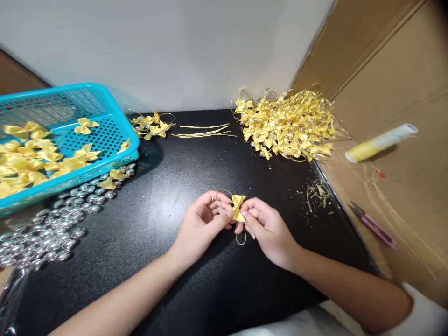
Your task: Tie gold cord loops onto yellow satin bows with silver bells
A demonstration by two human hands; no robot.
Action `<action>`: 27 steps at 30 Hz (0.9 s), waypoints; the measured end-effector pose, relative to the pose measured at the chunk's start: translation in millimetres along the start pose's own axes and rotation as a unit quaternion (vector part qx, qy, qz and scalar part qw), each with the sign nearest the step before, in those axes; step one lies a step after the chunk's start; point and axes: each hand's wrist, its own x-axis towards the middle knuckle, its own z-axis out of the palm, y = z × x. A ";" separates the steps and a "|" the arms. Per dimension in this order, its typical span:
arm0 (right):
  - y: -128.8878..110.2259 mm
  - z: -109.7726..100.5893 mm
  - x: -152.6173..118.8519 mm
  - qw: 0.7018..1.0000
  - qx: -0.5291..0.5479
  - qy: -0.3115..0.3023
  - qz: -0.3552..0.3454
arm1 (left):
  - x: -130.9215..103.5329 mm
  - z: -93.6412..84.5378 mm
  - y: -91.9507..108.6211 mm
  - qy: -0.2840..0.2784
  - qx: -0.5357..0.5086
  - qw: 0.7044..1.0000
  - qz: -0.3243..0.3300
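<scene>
Between my two hands, over the front middle of the black table (196,172), is a yellow ribbon bow (238,208). A thin gold cord loops out above it toward the left and hangs in a small loop below it. My left hand (210,217) pinches the bow's left side with thumb and fingers. On the right side, the fingertips of my right hand (264,226) are closed on the bow. The fingers partly hide where the cord meets the bow.
A blue basket (121,116) of yellow bows stands left, silver beads (52,233) beside it. Gold cords (205,134) lie at the back between a small bow cluster (152,126) and a large pile (287,123). Right are scraps (319,192), pink snips (378,228) and a tube (381,142).
</scene>
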 end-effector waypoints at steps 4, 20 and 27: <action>2.7 -0.9 -0.5 0.995 -0.074 0.032 -0.053 | -0.9 3.3 0.0 0.012 -0.028 0.998 -0.049; 6.0 -0.7 1.4 0.982 -0.135 0.059 -0.118 | 3.3 4.0 2.6 0.011 -0.055 0.992 -0.115; 5.2 -0.4 3.6 0.986 -0.114 0.057 -0.108 | 4.9 3.4 1.5 0.001 -0.056 0.991 -0.122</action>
